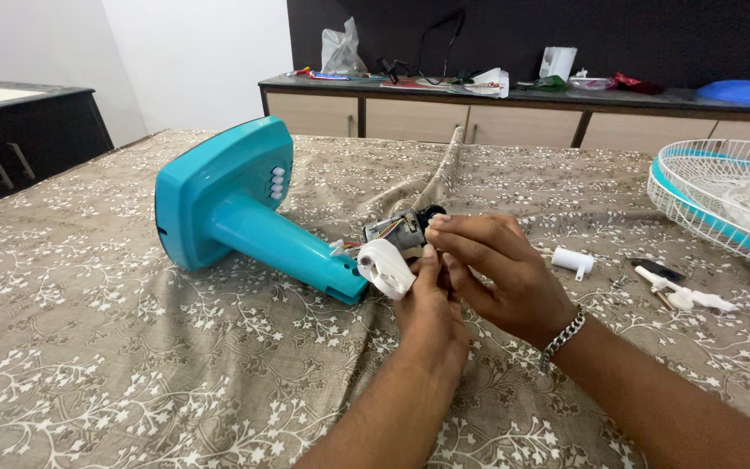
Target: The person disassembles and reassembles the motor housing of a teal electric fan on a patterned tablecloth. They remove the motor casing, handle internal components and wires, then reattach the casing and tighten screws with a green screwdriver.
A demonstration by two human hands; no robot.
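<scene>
fan stand: teal plastic base and neck (236, 213) lying on its side on the patterned cloth (88, 347). This is the landmark for everything below.

motor: small metal block with coloured wires (399, 228), poking out right at the top end of the stand's neck. Looks dense for its size, and it's hard and stiff, but those thin wires are the fragile bit, so I'd hold the metal body and not tug the leads.

white bracket: rounded plastic piece (384, 267), just beside the neck's end, under the motor. Light and probably a bit slick; it can take a pinch on its edges.

left hand: (431, 304) thumb and fingers closed together at the bracket/motor joint. Can't quite tell which of the two it's actually pinching, the fingers cover it.

right hand: (501, 274) fingers curled shut around the far side of the motor, steadying it; chain bracelet on the wrist.

loose bits: white cylinder cap (573, 260) and other small white parts (687, 298), on the cloth well to the right of the stand.

fan guard: white wire grille with a teal rim (713, 200), farther right still, well apart from the stand.
</scene>
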